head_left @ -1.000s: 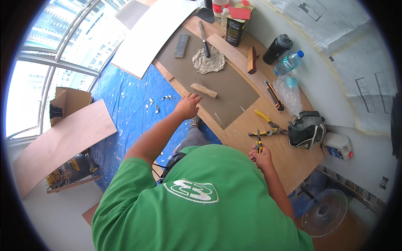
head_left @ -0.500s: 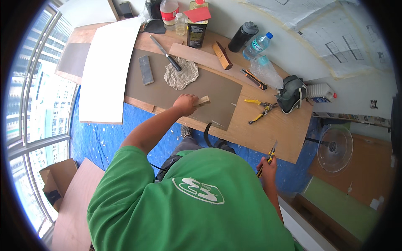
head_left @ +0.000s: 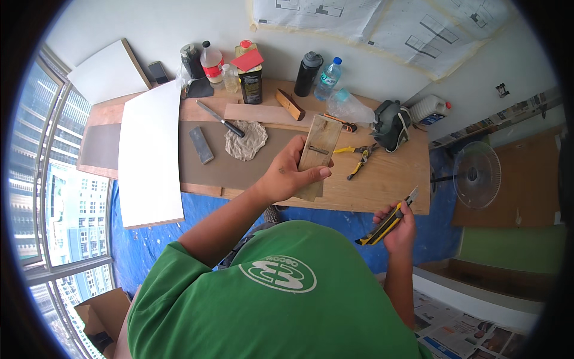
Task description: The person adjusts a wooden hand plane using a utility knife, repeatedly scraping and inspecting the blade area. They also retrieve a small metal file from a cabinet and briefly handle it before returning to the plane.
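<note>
My left hand (head_left: 291, 173) grips a flat wooden block (head_left: 317, 153) and holds it raised over the front part of the wooden workbench (head_left: 388, 185). My right hand (head_left: 399, 224) is lower, off the bench's front edge, closed around a yellow and black utility knife (head_left: 387, 220) with its blade pointing up toward the bench. Behind the block, yellow-handled pliers (head_left: 359, 157) lie on the bench. A grey sheet (head_left: 251, 170) covers the bench's middle.
On the grey sheet lie a crumpled cloth (head_left: 246, 140), a dark sanding block (head_left: 201, 145) and a chisel-like tool (head_left: 220, 119). A white board (head_left: 149, 155) leans over the left end. Bottles and a can (head_left: 251, 75) line the back; a fan (head_left: 472, 176) stands right.
My left hand has lifted the wooden block off the grey sheet and raised it toward me. My right hand has come up slightly with the utility knife. The view has swung around.
</note>
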### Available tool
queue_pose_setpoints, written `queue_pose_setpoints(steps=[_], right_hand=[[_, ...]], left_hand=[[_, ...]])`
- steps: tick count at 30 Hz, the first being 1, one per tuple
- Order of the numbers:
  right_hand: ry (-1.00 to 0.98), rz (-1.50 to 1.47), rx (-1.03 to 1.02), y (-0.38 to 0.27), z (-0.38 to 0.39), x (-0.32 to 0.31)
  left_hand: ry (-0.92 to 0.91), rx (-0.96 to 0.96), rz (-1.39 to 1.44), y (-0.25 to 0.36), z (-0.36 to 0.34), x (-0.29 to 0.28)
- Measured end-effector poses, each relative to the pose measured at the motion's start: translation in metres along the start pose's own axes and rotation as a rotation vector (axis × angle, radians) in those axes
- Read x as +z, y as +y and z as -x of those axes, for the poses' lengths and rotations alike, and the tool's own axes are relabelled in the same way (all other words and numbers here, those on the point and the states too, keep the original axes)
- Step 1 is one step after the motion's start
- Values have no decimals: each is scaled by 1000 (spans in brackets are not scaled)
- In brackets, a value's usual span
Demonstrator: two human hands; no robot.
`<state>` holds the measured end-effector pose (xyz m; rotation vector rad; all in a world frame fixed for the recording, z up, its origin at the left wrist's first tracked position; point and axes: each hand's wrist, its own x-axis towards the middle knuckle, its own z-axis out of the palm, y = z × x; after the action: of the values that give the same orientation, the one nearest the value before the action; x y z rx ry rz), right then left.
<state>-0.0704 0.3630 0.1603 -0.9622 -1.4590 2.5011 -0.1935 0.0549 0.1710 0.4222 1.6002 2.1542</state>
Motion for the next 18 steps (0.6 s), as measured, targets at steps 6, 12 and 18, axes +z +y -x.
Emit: queue_pose_setpoints(steps=[6,12,18], right_hand=[[-375,268,-299,-38,51,47],[-670,805,-461,-62,105,69],[-713,1263,-796,-77,146,92]], left_hand=[[-11,109,-85,27,38,45],[37,68,-64,38,83,76],[73,81,-98,55,110,94]])
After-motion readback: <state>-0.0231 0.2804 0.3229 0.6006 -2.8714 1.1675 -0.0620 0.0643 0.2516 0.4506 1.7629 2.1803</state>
